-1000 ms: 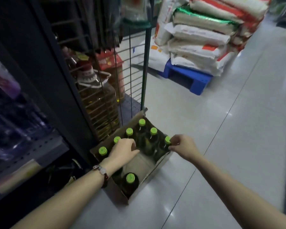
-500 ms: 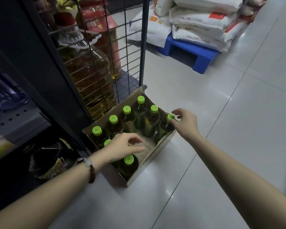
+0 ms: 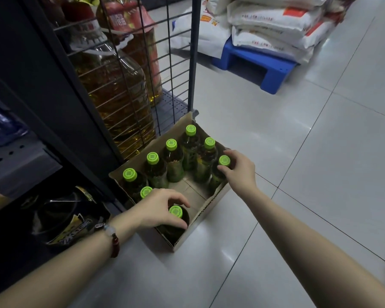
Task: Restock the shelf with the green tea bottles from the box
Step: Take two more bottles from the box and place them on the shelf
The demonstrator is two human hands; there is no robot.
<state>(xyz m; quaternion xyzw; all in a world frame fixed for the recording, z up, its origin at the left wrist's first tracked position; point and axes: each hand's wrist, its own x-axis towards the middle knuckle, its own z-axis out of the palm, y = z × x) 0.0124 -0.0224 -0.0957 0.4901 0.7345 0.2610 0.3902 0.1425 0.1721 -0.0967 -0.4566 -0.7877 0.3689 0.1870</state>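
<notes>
Eight green tea bottles [image 3: 172, 161] with lime-green caps are standing upright in an open cardboard box [image 3: 211, 200] that is sitting on the tiled floor [image 3: 298, 152], just beside the foot of a dark shelf unit [image 3: 42, 90]. The left hand [image 3: 159, 208] is curling its thumb and fingers around the neck of the nearest bottle [image 3: 176, 218], at the box's near corner. The right hand [image 3: 239, 172] is gripping the cap area of the bottle at the right edge [image 3: 224, 161] with curled fingers. A beaded bracelet [image 3: 111, 236] is sitting on the left wrist. Behind a wire grid panel [image 3: 142, 63], large jugs of cooking oil [image 3: 116, 96] are standing on a low shelf. Farther off, white sacks [image 3: 276, 25] are lying stacked on a blue pallet [image 3: 260, 67].
</notes>
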